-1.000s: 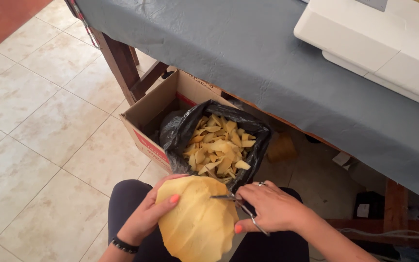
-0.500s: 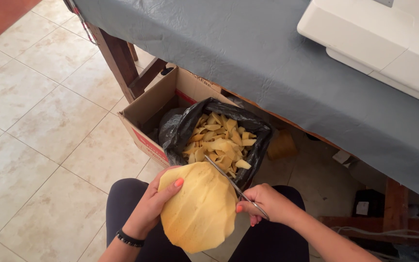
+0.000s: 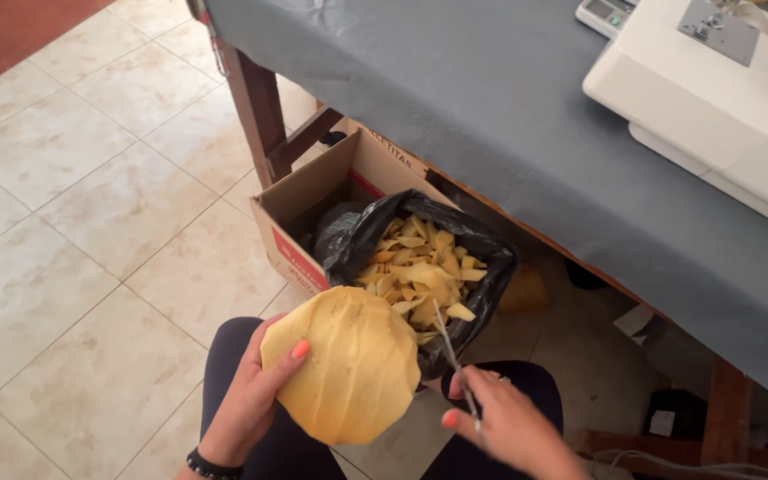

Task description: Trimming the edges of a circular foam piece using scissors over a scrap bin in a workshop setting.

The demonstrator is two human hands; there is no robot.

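The head camera looks down at a floor [image 3: 91, 222] of big pale tiles. Far off and to the right stands a wooden table with a grey cloth [image 3: 491, 107] over it. A white sewing machine [image 3: 722, 98] sits on the cloth at the far right. Under the table edge is a brown cardboard box [image 3: 313, 200]. A black plastic bag [image 3: 482, 289] sits in the box, and it is full of yellow scraps [image 3: 420, 267]. The person's lap, in dark trousers, is at the near edge.

The yellow foam piece [image 3: 353, 364] is over the lap, just near of the box. It is round like a dome. Its long side runs from far-left to near-right, and its rounded face looks up at the camera. Its far edge is close to the bag rim.

The left hand [image 3: 251, 400] holds the foam piece from the left side. The thumb lies on top and the other fingers are tucked under it, so the hand is closed on the foam. A dark bracelet [image 3: 211, 467] is on that wrist.

The right hand [image 3: 500, 422] is just right of the foam. Its fingers are wrapped around the handles of the scissors [image 3: 451, 351]. The thin blades point far, toward the bag, and look close together.
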